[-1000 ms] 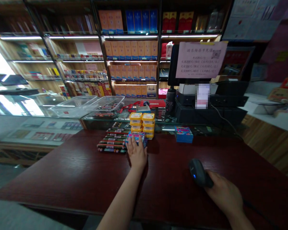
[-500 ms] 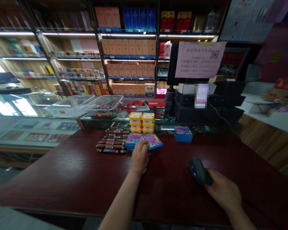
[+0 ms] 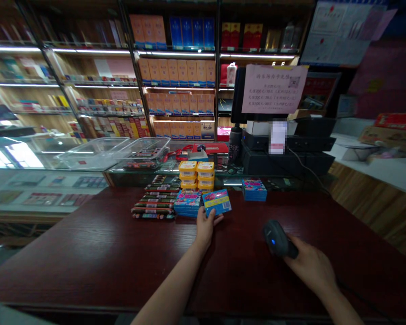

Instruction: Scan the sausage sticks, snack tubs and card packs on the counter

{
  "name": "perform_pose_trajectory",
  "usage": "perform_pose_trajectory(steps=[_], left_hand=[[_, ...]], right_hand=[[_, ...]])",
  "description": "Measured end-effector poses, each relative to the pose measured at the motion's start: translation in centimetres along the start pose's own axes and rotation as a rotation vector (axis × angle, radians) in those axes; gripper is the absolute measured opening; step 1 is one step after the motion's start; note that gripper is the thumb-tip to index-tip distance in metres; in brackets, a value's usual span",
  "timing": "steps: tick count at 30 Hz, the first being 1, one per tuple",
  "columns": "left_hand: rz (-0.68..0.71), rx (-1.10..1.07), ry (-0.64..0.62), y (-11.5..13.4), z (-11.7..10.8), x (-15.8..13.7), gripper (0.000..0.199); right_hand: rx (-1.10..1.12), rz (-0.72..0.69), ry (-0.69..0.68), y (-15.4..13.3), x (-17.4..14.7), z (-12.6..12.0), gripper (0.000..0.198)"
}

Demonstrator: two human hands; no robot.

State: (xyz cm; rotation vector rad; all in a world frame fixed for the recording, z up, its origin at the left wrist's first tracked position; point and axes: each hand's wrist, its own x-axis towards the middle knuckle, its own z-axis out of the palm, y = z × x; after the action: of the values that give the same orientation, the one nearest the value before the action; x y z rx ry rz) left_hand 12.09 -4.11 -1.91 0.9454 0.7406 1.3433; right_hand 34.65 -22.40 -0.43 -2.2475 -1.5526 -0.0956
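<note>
My left hand (image 3: 207, 225) grips a flat blue box (image 3: 217, 202) by its lower edge, tilted so that a face with a yellow band and a barcode shows. Just left of it lies a stack of like blue boxes (image 3: 187, 205) with pink print. In my right hand (image 3: 309, 262) is a black barcode scanner (image 3: 278, 239), held above the table with its blue light lit. Another stack of blue boxes (image 3: 254, 189) sits apart, farther back on the right. Yellow-lidded tubs (image 3: 188, 169) are piled behind the near stack, and dark pencil-like bundles (image 3: 154, 205) lie to its left.
A dark red table (image 3: 98, 257) spans the front. Behind it stand clear plastic bins (image 3: 94, 153) on a glass counter, a black bottle (image 3: 235, 146) and a monitor bearing a pink paper sign (image 3: 274, 89). Shelves of boxed goods (image 3: 177, 72) fill the back.
My left hand has lifted one blue box off the near stack, moved it slightly right and turned it to show its barcode side. The scanner stays in my right hand, nearly unmoved.
</note>
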Motion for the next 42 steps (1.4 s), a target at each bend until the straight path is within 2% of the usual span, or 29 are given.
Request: perform_pose_trajectory(steps=[3,6,9,15,23,27,29,33,35,38,42], left_hand=[[0.000,-0.048,0.015,-0.1,-0.4,0.4,0.048],[-0.008,-0.056,-0.001,-0.2,-0.5,0.5,0.051],[-0.003,-0.058,-0.003,-0.3,-0.5,0.4,0.051],[0.009,-0.045,0.003,-0.2,-0.4,0.3,0.046],[0.005,-0.018,0.022,-0.3,-0.3,0.4,0.047],[-0.001,-0.043,0.000,-0.4,-0.5,0.3,0.049],[-0.011,-0.037,0.001,-0.3,-0.5,0.3,0.050],[-0.020,0.014,0.013,0.1,-0.3,0.1,0.055],[-0.015,0.052,0.015,0.3,-0.2,0.0,0.057],[-0.012,0.097,0.012,0.4,0.0,-0.2,0.057],[-0.001,0.160,0.014,0.7,0.2,-0.4,0.048]], right_hand=[[0.339,0.027,-0.019,-0.9,0.2,-1.2,0.033],[0.682,-0.025,-0.039,-2.3,0.0,-2.1,0.038],[0.803,-0.069,-0.078,-3.9,-0.5,-2.2,0.034],[0.894,0.024,-0.076,-6.0,-1.5,-1.4,0.037],[0.848,0.032,-0.061,-6.1,-1.7,-1.8,0.038],[0.772,-0.019,-0.091,-5.8,-1.8,-2.4,0.036],[0.632,-0.047,-0.090,-5.3,-1.6,-2.7,0.032],[0.121,-0.083,-0.052,-3.5,-0.9,-2.8,0.023],[-0.051,-0.155,-0.017,-2.3,-0.6,-2.2,0.024],[-0.139,-0.255,0.055,-0.6,-0.3,-0.5,0.033],[-0.146,-0.269,0.104,0.7,-0.3,1.3,0.031]])
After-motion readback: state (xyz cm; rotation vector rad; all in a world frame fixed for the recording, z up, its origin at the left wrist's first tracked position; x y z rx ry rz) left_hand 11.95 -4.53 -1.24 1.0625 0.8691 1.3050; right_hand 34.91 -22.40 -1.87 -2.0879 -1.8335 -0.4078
